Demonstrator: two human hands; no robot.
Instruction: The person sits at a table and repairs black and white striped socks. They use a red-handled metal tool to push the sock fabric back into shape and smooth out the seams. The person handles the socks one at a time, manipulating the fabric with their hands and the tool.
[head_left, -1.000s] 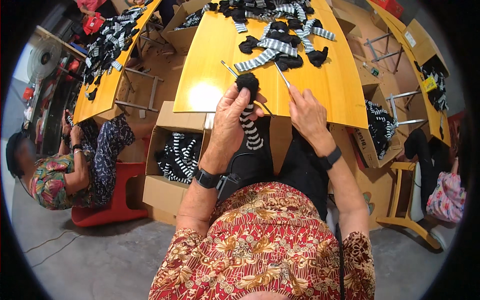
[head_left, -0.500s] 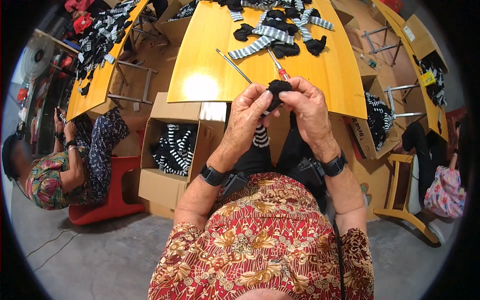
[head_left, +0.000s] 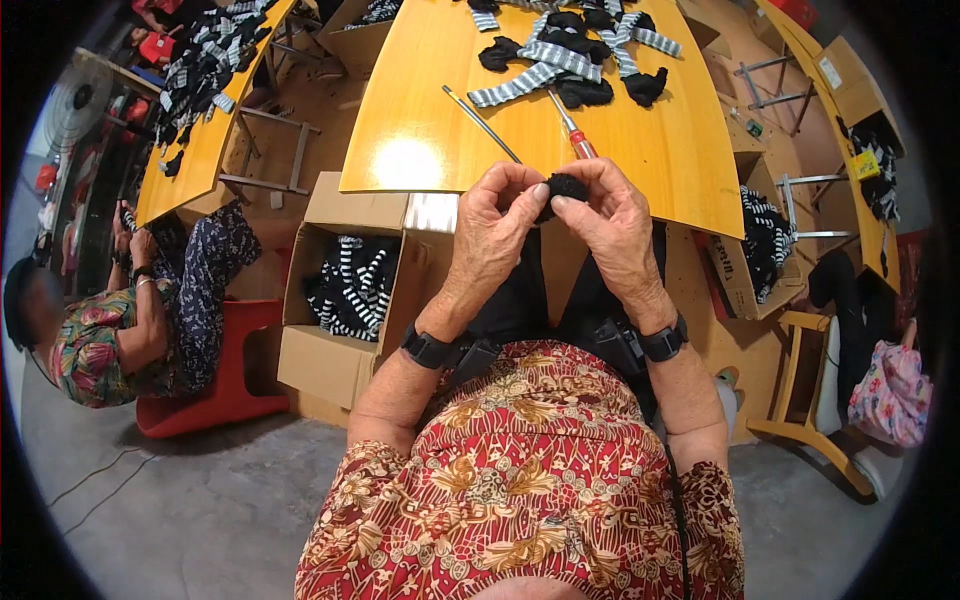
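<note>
Just in front of the yellow desk (head_left: pixel 420 110), the left hand (head_left: pixel 490 235) and right hand (head_left: pixel 615 225) pinch a small black knitted piece (head_left: pixel 566 187) between their fingers; it looks light, soft and floppy, best gripped at its edges.

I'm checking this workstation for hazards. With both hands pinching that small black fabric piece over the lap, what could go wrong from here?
1. The black fabric piece is held only by the fingertips of the left hand and right hand, off the table edge; a slip could drop it into the lap or onto the floor.
2. The red-handled tool and thin metal rod lie loose near the yellow table front edge; a reaching hand might knock them off.
</note>
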